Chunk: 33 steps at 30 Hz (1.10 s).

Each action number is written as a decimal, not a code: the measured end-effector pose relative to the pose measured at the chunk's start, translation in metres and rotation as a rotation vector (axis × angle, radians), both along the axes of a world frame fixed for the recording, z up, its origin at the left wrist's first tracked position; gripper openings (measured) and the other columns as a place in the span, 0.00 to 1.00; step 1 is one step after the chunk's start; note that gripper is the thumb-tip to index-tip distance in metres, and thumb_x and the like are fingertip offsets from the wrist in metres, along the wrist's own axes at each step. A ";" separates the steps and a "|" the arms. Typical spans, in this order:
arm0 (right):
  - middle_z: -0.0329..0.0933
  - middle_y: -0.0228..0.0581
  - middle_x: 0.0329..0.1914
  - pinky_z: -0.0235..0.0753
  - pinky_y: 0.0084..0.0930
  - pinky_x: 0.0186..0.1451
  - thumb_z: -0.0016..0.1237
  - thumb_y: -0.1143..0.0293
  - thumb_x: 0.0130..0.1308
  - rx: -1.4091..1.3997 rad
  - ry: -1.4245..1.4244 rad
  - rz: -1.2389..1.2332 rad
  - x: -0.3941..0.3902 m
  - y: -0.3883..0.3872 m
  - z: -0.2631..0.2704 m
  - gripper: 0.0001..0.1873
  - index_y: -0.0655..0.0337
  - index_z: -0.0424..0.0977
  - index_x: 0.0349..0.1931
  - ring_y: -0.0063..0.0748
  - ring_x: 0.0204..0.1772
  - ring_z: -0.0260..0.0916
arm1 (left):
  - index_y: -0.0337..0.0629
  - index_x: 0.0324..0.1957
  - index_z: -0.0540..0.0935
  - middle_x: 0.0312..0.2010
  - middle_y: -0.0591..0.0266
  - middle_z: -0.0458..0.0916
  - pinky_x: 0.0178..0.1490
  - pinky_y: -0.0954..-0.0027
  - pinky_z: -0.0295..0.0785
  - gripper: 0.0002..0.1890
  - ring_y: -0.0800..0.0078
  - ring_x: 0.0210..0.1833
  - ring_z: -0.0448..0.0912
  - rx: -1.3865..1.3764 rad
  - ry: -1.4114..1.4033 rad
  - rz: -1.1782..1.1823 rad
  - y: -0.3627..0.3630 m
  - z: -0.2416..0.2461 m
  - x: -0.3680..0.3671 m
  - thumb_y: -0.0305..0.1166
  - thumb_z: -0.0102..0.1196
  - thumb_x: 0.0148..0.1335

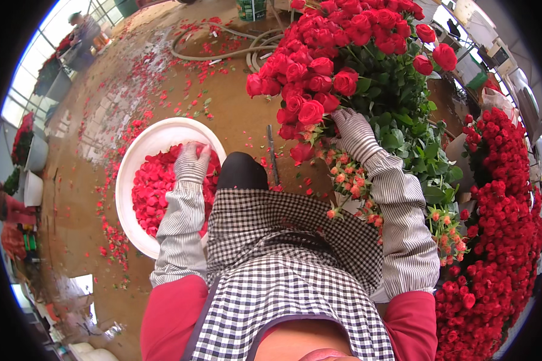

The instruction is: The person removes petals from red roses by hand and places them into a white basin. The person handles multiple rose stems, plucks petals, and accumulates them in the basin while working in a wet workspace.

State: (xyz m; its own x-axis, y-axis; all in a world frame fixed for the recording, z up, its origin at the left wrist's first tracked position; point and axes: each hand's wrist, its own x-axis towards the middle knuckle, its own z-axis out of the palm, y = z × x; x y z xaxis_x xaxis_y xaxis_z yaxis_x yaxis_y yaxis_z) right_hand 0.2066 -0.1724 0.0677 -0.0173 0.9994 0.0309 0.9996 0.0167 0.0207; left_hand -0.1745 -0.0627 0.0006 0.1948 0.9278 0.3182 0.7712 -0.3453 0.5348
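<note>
Both my hands wear striped gloves. My left hand (192, 164) is over the loose red rose petals (151, 189) in a round white tub (126, 212) beside my knee; whether it holds any petals cannot be told. My right hand (354, 133) is at the lower edge of a big mass of long-stemmed red roses (310, 112), its fingers among the blooms and partly hidden, so its grip cannot be made out. Small orange-pink roses (350, 176) hang just below that hand, beside green rose leaves (402, 131).
Dense red roses (497, 234) line the far right. Scattered petals lie on the wet brown floor (81, 234), with a dark bar (272, 153) near my knee. A coiled hose (226, 56) and green bucket (251, 10) stand ahead. A person (85, 34) is at the upper left.
</note>
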 end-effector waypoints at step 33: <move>0.74 0.55 0.49 0.72 0.39 0.54 0.51 0.56 0.60 0.155 0.229 0.010 0.015 0.007 -0.016 0.24 0.65 0.68 0.49 0.55 0.54 0.69 | 0.38 0.52 0.68 0.28 0.65 0.75 0.32 0.78 0.73 0.19 0.80 0.28 0.74 -0.642 -0.918 -0.571 -0.051 -0.010 0.158 0.31 0.56 0.61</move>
